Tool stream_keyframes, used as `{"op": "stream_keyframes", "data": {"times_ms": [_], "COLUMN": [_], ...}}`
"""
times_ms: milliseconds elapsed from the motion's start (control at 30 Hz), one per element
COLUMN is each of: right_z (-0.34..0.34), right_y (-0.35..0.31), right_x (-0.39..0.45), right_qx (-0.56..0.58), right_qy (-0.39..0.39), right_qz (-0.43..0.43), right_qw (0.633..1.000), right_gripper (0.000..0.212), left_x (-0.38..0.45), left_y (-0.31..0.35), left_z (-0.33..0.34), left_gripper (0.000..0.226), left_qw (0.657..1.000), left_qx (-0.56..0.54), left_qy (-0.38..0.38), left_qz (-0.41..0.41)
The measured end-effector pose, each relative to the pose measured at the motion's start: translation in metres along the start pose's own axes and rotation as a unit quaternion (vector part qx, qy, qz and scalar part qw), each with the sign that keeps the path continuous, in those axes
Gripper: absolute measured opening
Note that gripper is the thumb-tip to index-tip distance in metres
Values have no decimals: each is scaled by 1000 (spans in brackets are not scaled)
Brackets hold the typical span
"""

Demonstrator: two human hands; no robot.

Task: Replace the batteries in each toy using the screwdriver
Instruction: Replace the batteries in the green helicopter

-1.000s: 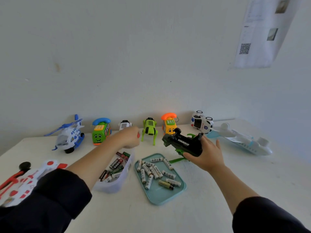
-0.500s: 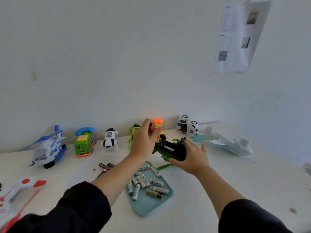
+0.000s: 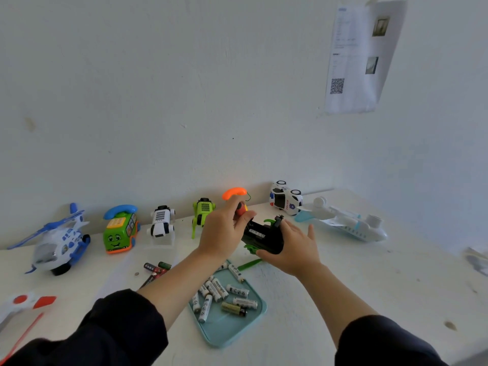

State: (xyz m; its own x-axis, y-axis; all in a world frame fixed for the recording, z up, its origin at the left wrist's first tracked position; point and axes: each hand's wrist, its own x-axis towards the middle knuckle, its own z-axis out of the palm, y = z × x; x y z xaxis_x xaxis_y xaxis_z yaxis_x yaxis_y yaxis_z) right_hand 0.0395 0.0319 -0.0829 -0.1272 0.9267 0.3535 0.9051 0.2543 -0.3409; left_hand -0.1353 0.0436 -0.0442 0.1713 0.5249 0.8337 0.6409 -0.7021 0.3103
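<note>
My right hand (image 3: 290, 247) grips a black and green toy (image 3: 262, 235) from below, its black underside turned up, above the far end of the teal tray (image 3: 232, 330). My left hand (image 3: 224, 231) holds the red-handled screwdriver (image 3: 240, 209) upright, its lower end at the toy's underside. Several white batteries (image 3: 219, 289) and a dark one (image 3: 233, 308) lie in the tray. Dark batteries (image 3: 155, 268) lie in a clear box left of my left forearm.
Along the wall stand a blue-white helicopter (image 3: 56, 241), a green phone bus (image 3: 120, 229), a white robot dog (image 3: 161, 221), a green robot dog (image 3: 203, 211), an orange phone toy (image 3: 233, 193), a police car (image 3: 285, 198) and a white plane (image 3: 346, 223). A red-white toy (image 3: 23, 302) lies front left.
My left hand has come from over the battery box to the toy, holding the screwdriver against it. The right hand still holds the toy. The camera has turned right.
</note>
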Motion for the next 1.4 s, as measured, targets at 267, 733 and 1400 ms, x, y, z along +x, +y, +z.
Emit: {"op": "stream_keyframes", "data": {"times_ms": [267, 733, 1400], "right_z": [2, 1, -3], "right_y": [-3, 5, 12], "right_x": [3, 4, -4], "right_qx": [5, 21, 31], "right_qy": [-6, -20, -43], "right_qz": [-8, -9, 18], "right_qw": [1000, 1000, 998], "right_gripper": [65, 72, 75], "left_x": [20, 5, 35], "left_y": [-4, -45, -7], "left_z": [8, -12, 11], "left_gripper": [23, 28, 30], "left_qw": [995, 665, 866], "left_qx": [39, -380, 242], "left_qy": [-21, 58, -434], "left_qz": [-92, -640, -47]}}
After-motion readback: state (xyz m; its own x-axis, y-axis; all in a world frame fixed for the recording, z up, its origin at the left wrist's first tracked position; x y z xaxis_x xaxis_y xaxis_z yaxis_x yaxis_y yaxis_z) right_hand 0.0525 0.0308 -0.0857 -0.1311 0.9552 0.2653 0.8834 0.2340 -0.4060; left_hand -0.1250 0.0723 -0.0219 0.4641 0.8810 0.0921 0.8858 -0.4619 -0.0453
